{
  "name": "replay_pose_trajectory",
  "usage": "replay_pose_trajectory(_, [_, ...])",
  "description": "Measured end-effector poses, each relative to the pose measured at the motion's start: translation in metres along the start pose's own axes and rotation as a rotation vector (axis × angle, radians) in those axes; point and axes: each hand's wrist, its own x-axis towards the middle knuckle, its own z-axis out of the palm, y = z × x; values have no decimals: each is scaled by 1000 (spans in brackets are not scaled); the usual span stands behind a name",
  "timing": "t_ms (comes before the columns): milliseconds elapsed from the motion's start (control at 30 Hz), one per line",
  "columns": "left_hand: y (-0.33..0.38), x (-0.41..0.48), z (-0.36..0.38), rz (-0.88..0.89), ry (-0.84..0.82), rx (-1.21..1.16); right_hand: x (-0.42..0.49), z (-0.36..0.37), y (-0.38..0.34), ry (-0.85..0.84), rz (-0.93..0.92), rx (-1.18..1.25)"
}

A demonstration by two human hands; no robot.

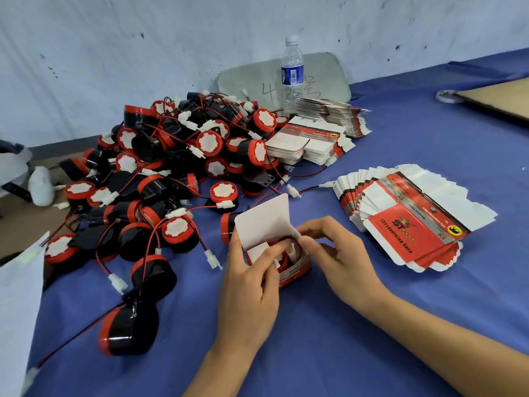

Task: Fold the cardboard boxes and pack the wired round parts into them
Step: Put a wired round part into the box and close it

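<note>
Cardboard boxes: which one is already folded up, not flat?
The box held between left hand and right hand, white lid flap raised, round part inside; the rest lie flat in stacks.

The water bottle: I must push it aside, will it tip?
Likely tips: the water bottle stands upright, tall and narrow. Probably light, being thin clear plastic. Once down, its round body may roll.

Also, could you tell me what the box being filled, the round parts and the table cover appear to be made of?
The box: thin card, glossy red print outside, matt white inside, creased sharply at the flap. The round parts: probably moulded plastic, shiny black bodies with red rims. The table cover: looks like blue cloth, matt, with soft folds.
</note>
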Motion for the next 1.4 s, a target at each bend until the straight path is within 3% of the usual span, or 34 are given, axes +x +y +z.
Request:
replay_pose_trajectory(333, [2, -1, 2, -5, 23, -51, -1, 1, 1, -74, 58, -7])
replay_pose_trajectory(467, [2, 0, 0, -3, -14, -78, 5, 8, 2, -39, 190, 49])
replay_pose_trajectory(633, [2, 1, 2, -9, -40, -83, 12, 14, -3, 31, 191, -62])
replay_pose_trajectory(833, [3, 2, 5, -91, -54, -125, 23, 11, -8, -66, 208, -238])
replay_pose_trajectory(1167, [3, 8, 7, -220, -118, -53, 9, 3, -3, -83, 74, 31])
replay_pose_trajectory(1267, [6, 8, 9, -248, -69, -136, 12, 1, -2, -88, 157, 115])
replay_pose_trajectory(1400, [11, 5, 10, -241, 13, -334, 18, 0, 0, -128, 185, 49])
